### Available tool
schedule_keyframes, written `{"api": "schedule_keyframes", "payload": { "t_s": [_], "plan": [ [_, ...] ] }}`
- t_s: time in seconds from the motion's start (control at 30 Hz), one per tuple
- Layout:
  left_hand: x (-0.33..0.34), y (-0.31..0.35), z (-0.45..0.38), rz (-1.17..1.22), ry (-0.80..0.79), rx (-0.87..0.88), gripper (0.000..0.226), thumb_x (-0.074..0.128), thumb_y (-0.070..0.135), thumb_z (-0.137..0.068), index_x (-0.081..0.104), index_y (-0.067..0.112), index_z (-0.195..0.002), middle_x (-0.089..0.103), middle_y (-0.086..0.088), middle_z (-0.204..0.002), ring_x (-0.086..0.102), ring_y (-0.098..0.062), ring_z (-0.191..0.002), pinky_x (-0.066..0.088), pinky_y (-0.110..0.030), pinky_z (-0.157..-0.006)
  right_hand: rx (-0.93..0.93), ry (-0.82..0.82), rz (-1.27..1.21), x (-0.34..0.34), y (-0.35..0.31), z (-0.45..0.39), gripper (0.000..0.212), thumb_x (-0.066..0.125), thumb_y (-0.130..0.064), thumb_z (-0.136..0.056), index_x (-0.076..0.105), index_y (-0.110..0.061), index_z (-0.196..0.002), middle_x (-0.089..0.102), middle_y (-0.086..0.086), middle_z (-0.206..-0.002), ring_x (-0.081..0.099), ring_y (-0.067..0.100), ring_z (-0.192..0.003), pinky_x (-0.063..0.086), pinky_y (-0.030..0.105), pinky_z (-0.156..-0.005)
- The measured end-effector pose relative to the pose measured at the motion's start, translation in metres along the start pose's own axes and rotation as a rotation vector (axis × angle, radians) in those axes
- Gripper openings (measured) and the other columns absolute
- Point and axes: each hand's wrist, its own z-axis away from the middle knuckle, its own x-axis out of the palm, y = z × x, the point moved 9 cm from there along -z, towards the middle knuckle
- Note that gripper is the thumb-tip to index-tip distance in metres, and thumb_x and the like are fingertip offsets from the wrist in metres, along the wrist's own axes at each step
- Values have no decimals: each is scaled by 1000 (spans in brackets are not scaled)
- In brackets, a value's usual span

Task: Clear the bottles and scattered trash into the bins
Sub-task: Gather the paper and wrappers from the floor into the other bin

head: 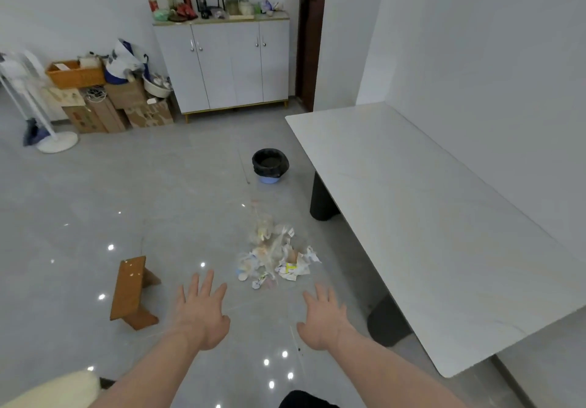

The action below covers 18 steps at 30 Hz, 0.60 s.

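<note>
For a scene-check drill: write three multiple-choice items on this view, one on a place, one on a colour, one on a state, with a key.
1. Where does the trash pile lie?
A. on the white table
B. on the floor between the hands and the bin
C. inside the bin

2. What colour is the liner of the bin?
A. black
B. red
C. yellow

3. How are the left hand and the right hand?
A. both gripping paper
B. one holding a bottle
C. both spread, holding nothing

Key: 1 B, the pile sits on grey tiles nearer than the bin; 2 A, a black bag lines the rim; 3 C, fingers are straight, nothing in them.
</note>
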Motion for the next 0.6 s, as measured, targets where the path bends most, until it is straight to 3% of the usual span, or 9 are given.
{"api": "schedule_keyframes", "payload": {
  "t_s": [0.27, 0.6],
  "plan": [
    [-66, -53, -131, -8, 25, 115, 72, 40, 42, -96, 9, 31, -161, -19, -3, -167, -18, -33, -153, -4, -55, -123, 112, -21, -15, -36, -58, -114, 78, 46, -44, -95, 8, -24, -160, -9, 2, -168, -5, 34, -153, 15, 56, -120],
    [-102, -240, -253, -28, -72, -59, 79, 41, 43, -91, 4, 33, -161, -26, -2, -165, -17, -33, -153, -4, -55, -123, 25, -109, -5, -80, -227, -269, 79, 46, -44, -96, 4, -26, -160, -15, 1, -167, -14, 35, -153, 11, 59, -120]
  ]
}}
